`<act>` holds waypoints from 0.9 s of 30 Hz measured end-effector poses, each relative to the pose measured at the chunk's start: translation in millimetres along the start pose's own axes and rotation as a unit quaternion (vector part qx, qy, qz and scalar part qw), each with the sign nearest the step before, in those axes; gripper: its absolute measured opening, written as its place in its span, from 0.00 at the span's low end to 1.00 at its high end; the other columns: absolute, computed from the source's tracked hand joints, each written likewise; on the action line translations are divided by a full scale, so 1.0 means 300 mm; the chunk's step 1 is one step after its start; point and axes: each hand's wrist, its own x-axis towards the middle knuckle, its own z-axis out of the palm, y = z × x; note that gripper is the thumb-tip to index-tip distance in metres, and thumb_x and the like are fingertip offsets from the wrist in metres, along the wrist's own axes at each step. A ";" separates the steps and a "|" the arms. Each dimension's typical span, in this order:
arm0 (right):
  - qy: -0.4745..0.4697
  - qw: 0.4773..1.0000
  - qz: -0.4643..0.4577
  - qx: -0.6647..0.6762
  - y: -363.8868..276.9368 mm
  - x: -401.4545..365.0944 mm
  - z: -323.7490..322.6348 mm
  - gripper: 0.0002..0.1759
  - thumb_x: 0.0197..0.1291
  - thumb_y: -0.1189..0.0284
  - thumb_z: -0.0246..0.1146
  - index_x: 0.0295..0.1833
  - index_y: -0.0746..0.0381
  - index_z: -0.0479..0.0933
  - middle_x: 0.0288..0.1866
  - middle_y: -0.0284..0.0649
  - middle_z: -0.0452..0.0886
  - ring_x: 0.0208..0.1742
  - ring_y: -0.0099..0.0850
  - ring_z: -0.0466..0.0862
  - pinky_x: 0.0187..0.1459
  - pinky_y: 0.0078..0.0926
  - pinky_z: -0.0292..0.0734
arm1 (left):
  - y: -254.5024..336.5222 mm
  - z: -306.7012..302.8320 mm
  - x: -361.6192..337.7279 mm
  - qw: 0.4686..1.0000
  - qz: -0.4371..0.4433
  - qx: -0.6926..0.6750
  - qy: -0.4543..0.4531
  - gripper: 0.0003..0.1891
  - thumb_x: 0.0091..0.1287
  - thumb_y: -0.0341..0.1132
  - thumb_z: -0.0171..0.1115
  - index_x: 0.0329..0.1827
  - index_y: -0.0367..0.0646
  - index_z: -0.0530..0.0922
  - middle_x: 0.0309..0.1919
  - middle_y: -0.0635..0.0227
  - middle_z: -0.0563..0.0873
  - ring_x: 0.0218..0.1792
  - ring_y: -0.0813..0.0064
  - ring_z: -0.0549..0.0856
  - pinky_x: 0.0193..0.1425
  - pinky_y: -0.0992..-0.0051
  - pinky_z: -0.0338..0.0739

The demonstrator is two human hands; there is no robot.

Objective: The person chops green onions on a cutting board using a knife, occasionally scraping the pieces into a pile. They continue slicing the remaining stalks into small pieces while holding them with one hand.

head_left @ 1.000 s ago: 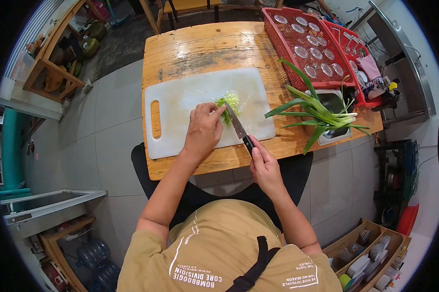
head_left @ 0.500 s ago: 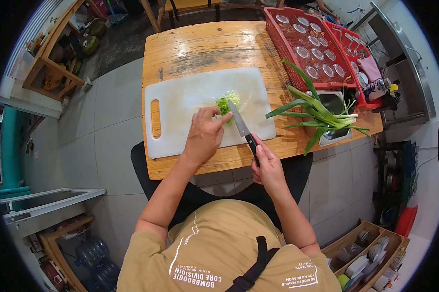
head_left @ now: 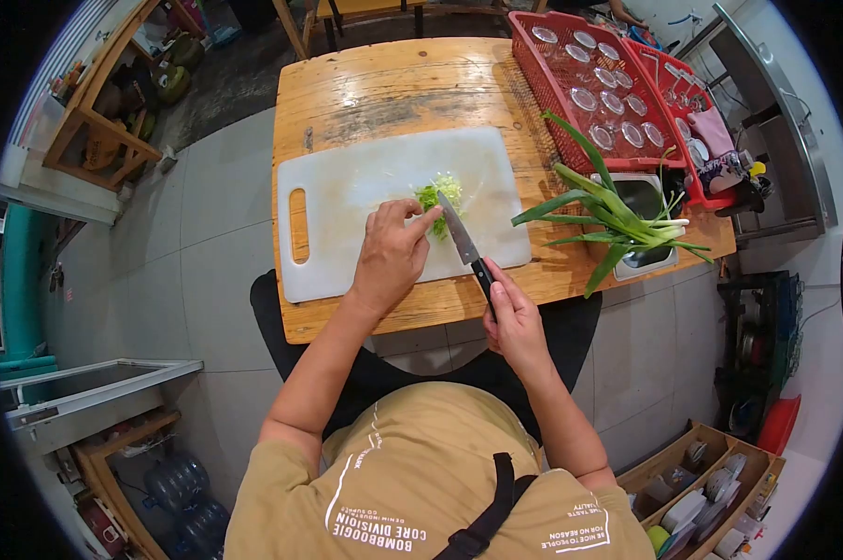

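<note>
A white cutting board (head_left: 347, 243) lies on the wooden table, with a small heap of chopped green onion (head_left: 449, 189) right of its middle. My right hand (head_left: 515, 322) grips the black handle of a kitchen knife (head_left: 461, 237), its blade slanting up and left to the heap. My left hand (head_left: 391, 250) is over the board with curled fingers beside the green pieces. Its thumb and forefinger reach the blade near the tip; whatever they pinch is hidden. Whole green onions (head_left: 618, 210) with long leaves rest across a metal container to the right.
Behind the onions, a red basket (head_left: 524, 70) on the wooden table (head_left: 384, 89) holds several upturned clear glasses. A second red basket (head_left: 720, 199) beside it carries glassware and a pink cloth. The metal container (head_left: 647, 271) sits at the table's right edge.
Hands and knife hold nearly the same position. The left fingers have shifted very slightly by the blade; the chopped heap looks about the same.
</note>
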 end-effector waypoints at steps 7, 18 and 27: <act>0.026 0.996 -0.043 -0.074 0.018 -0.001 0.008 0.28 0.93 0.62 0.55 0.89 0.60 0.72 0.30 0.23 0.68 0.28 0.16 0.68 0.30 0.21 0.67 | -0.053 0.007 0.014 0.999 -0.019 -0.005 0.039 0.11 0.68 0.25 0.73 0.52 0.44 0.90 0.49 0.67 0.89 0.59 0.61 0.86 0.67 0.58 0.75; 0.035 0.992 -0.049 -0.114 0.037 -0.024 -0.009 0.28 0.93 0.63 0.55 0.90 0.58 0.72 0.27 0.26 0.68 0.28 0.16 0.68 0.31 0.24 0.67 | -0.072 -0.046 0.014 0.999 -0.030 -0.013 0.022 0.12 0.71 0.29 0.74 0.56 0.44 0.88 0.53 0.63 0.91 0.60 0.58 0.88 0.71 0.57 0.73; 0.033 0.979 -0.074 -0.187 0.078 -0.046 -0.011 0.28 0.92 0.64 0.57 0.89 0.56 0.72 0.25 0.30 0.67 0.28 0.18 0.68 0.33 0.25 0.68 | -0.112 -0.132 -0.096 0.998 -0.064 0.025 -0.014 0.11 0.72 0.33 0.76 0.54 0.43 0.89 0.53 0.62 0.90 0.60 0.57 0.87 0.70 0.56 0.74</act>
